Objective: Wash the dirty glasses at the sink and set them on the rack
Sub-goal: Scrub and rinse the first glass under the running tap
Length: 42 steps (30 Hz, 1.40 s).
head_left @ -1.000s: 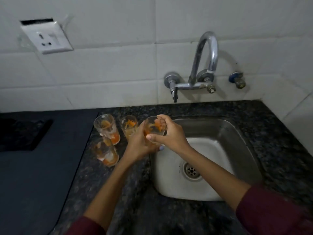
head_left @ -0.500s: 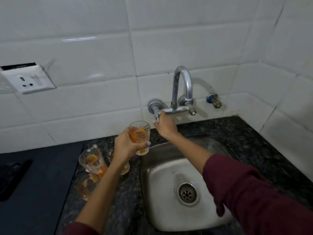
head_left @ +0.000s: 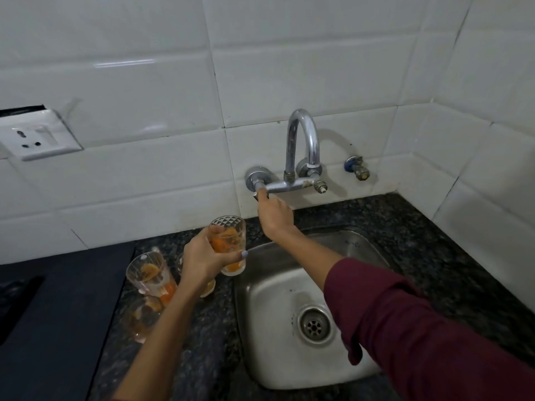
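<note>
Left hand [head_left: 202, 263] grips dirty glass [head_left: 228, 246]; right hand [head_left: 273, 214] holds tap handle [head_left: 257, 195]

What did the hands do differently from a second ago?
The right hand let go of the glass and reached up to the tap handle, which its fingers now grip. The left hand lifted the glass higher, beside the sink, holding it alone. The three other dirty glasses stayed on the counter. No water runs from the tap.
</note>
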Motion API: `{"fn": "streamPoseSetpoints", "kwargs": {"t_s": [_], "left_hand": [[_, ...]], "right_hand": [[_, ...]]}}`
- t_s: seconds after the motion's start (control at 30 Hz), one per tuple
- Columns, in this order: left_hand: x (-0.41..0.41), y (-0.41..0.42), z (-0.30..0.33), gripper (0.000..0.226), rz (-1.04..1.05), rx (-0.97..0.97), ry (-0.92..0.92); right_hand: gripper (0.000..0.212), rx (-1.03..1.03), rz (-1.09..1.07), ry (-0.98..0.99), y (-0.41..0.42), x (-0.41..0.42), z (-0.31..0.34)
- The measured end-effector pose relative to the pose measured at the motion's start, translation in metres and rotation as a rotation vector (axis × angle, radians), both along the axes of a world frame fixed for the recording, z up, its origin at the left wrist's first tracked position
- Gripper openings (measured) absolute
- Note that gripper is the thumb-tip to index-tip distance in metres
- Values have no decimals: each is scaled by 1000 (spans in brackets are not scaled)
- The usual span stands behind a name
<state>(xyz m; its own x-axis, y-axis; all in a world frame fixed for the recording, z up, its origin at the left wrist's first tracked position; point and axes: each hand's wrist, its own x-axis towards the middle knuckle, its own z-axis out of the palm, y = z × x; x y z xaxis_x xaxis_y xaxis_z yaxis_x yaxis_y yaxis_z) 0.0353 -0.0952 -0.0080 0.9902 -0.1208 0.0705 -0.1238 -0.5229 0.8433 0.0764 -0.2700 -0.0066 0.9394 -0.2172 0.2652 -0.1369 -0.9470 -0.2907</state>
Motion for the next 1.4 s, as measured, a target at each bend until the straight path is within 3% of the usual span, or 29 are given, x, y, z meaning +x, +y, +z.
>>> {"fn": "streamPoseSetpoints", "kwargs": {"t_s": [0.23, 0.37, 0.5, 0.6, 0.7, 0.77, 0.8, 0.87, 0.97, 1.07, 1.17, 1.23, 1.3, 1.37, 1.4], "left_hand": [[-8, -5, -8, 72, -29, 51, 32], [-18, -22, -21, 75, -88, 107, 94], [-32, -53, -39, 76, -186, 151, 119], [-38, -79, -47, 76, -249, 171, 81], [-37, -100, -46, 76, -286, 188, 64], [-31, -109, -46, 75, -315, 210, 52], [-29, -112, -45, 74, -333, 218, 43], [-24, -117, -42, 71, -367, 202, 26], [-20, -120, -31, 69, -422, 162, 3], [-13, -115, -32, 77, -438, 7, 47], [-14, -109, -48, 84, -337, -386, 154], [-21, -116, -57, 63, -245, -663, 211], [-23, -129, -56, 29, -82, -832, 278], [-14, -131, -54, 26, 71, -894, 462], [-8, -130, -53, 27, 55, -898, 618]], "right_hand": [[53, 534, -86, 235, 5, -60, -20], [26, 745, -65, 465, -16, -120, -45], [15, 952, -151, 556, -50, -161, -48], [16, 829, -168, 479, -78, -168, -38], [16, 545, -72, 130, -95, -169, -18], [17, 414, 133, -87, -101, -165, 1], [19, 357, 248, -76, -104, -159, 8], [27, 184, 432, 152, -109, -139, 9], [22, -3, 531, 476, -105, -116, 4], [15, 223, 531, 448, -100, -105, 10], [16, 586, 378, 306, -97, -97, 20], [19, 791, 324, 258, -92, -90, 19], [19, 884, 338, 279, -87, -89, 13], [26, 870, 455, 327, -87, -95, 3], [29, 760, 533, 355, -89, -100, 0]]}}
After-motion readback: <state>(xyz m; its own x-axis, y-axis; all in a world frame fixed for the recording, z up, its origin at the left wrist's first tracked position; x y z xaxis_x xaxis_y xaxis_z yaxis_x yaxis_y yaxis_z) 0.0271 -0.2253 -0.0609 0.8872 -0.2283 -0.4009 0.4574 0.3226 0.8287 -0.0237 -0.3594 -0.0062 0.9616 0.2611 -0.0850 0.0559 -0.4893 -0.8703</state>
